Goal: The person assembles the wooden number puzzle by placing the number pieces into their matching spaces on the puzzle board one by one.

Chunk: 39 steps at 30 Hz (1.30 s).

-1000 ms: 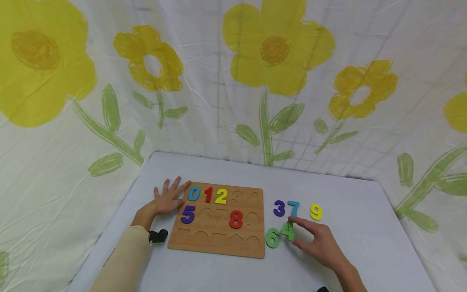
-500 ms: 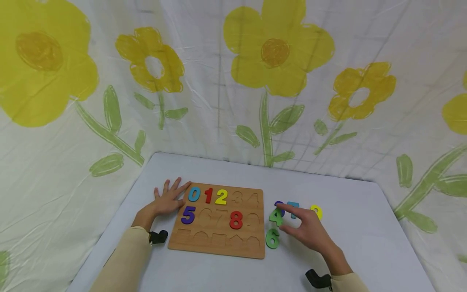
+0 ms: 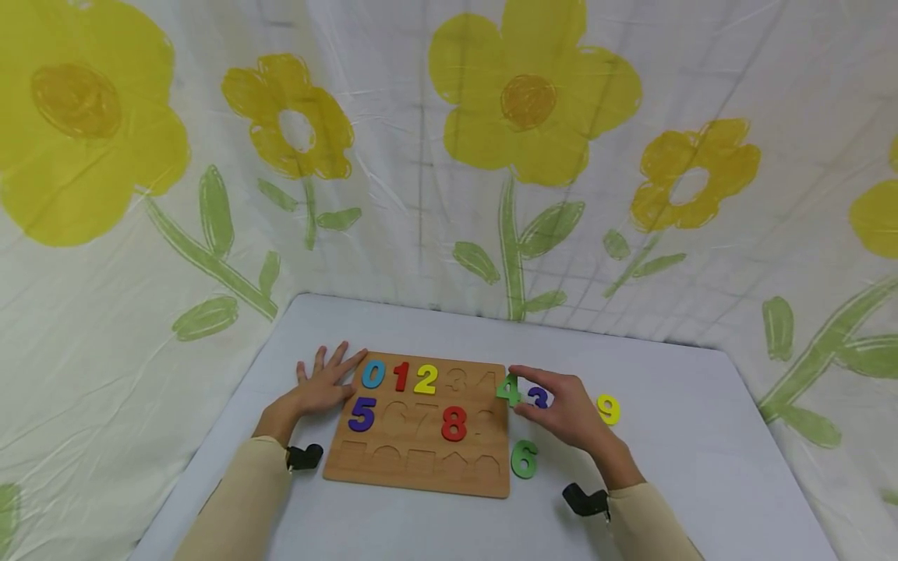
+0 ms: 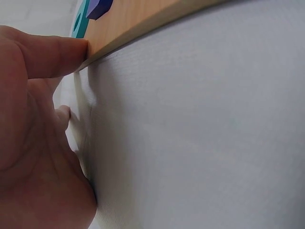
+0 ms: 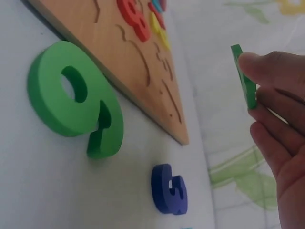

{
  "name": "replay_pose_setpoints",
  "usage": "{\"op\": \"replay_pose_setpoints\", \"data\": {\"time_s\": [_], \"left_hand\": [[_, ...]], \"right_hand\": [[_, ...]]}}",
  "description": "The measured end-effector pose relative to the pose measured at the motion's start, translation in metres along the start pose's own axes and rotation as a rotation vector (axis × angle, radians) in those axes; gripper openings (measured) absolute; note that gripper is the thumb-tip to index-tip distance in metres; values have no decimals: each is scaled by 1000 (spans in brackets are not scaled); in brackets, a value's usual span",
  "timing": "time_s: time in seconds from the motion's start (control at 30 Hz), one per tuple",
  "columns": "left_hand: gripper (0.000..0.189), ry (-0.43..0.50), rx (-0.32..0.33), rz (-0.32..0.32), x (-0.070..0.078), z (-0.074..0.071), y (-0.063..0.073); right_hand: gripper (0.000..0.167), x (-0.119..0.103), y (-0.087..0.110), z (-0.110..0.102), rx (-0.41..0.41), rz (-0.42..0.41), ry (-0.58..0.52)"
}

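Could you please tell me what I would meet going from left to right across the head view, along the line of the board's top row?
Left hand → blue 0 → red 1 → yellow 2 → empty 3 slot → empty 4 slot → green 4, pinched by the right hand → purple 3 → yellow 9.

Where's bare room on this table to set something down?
The table is free right of the yellow 9, in front of the wooden board, and behind it, before the curtain. Crowded: just right of the board, with purple 3, green 6 and the right hand holding green 4.
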State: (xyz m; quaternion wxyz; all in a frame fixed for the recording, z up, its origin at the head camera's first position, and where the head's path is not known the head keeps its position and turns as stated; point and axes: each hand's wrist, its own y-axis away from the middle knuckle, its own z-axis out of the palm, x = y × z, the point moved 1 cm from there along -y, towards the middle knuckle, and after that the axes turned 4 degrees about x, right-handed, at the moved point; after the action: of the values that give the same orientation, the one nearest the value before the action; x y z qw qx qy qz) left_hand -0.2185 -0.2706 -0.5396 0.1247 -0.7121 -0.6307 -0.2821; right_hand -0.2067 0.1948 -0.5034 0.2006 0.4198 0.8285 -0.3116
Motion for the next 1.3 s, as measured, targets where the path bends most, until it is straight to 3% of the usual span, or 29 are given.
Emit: {"op": "replay_pose_setpoints", "data": {"time_s": [0.6, 1.3], "left_hand": [[74, 1, -1, -2, -3, 1, -1], [74, 4, 0, 0, -4, 2, -2]], "right_hand": [[56, 10, -37, 27, -40, 16, -21], [58, 31, -39, 54, -132, 128, 1]]}}
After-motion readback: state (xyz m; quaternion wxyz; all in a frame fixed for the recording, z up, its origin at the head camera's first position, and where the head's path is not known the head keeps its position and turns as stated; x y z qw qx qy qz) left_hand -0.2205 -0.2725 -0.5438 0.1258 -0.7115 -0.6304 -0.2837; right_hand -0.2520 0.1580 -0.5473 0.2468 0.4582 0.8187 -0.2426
